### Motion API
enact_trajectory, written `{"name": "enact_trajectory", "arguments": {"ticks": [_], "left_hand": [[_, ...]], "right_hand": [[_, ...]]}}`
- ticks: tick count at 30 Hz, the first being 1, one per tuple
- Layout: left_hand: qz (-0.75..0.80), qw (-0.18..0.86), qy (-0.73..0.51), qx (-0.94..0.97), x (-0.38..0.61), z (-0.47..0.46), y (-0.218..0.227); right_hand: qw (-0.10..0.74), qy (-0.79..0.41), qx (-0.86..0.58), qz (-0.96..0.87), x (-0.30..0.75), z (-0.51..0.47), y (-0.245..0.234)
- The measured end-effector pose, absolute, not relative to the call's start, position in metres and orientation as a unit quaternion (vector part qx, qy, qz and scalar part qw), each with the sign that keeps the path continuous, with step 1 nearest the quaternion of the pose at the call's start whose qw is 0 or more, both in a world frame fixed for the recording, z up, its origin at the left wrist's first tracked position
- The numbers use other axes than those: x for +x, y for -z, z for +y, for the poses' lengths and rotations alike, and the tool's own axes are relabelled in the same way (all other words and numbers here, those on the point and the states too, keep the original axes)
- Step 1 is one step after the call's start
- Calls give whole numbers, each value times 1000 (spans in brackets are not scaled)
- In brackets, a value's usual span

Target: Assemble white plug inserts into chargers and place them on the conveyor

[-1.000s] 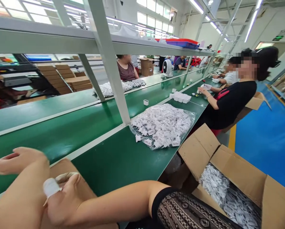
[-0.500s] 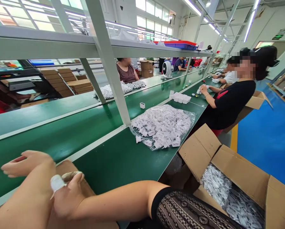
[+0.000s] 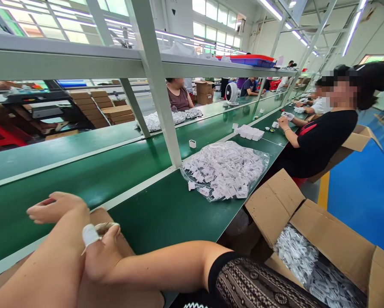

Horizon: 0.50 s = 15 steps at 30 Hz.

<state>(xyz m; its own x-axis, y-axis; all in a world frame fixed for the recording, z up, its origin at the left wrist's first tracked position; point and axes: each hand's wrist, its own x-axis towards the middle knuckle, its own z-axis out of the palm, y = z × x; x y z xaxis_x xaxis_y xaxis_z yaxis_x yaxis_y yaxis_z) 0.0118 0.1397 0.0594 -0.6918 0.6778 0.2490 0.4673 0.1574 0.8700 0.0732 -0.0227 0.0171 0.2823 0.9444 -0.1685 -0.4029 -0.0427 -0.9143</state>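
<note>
At the left, my left hand [image 3: 55, 207] hangs over the green belt with its wrist bent. Its fingers reach loosely outward and nothing is seen in them. My right hand [image 3: 103, 256] is curled right beside my left forearm, which hides part of it; I cannot tell what, if anything, its fingers hold. A white covering [image 3: 90, 235] wraps one of its digits, and a beige covering shows on another. Brown cardboard [image 3: 123, 244] lies beneath both arms. Farther along the bench, a clear bag [image 3: 225, 171] is heaped with small white plastic housings, apart from both hands.
An open carton [image 3: 333, 226] of white parts stands at the lower right. A metal post [image 3: 161, 90] rises at the bench divider under a shelf. One white housing [image 3: 192, 144] sits on the belt. A co-worker [image 3: 326, 132] handles parts near stacked white housings [image 3: 250, 132].
The camera view has shifted, so the scene and both hands sit a little farther right. My hands keep nearly the same pose against each other.
</note>
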Motion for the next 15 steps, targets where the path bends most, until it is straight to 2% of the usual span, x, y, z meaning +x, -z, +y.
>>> {"name": "enact_trajectory", "arguments": {"ticks": [3,7,10,15], "left_hand": [[780,75,-538,311,6,145,-50],[820,34,-556,134,-5,158,-40],[812,40,-570,119,-10,165,-35],[816,36,-568,105,-12,163,-34]], "right_hand": [[624,-568,-472,-256,73,-26,-22],[628,-554,-494,-235,72,-26,-28],[623,-539,-510,-246,74,-26,-29],[628,-557,-459,-291,77,-34,-28]]}}
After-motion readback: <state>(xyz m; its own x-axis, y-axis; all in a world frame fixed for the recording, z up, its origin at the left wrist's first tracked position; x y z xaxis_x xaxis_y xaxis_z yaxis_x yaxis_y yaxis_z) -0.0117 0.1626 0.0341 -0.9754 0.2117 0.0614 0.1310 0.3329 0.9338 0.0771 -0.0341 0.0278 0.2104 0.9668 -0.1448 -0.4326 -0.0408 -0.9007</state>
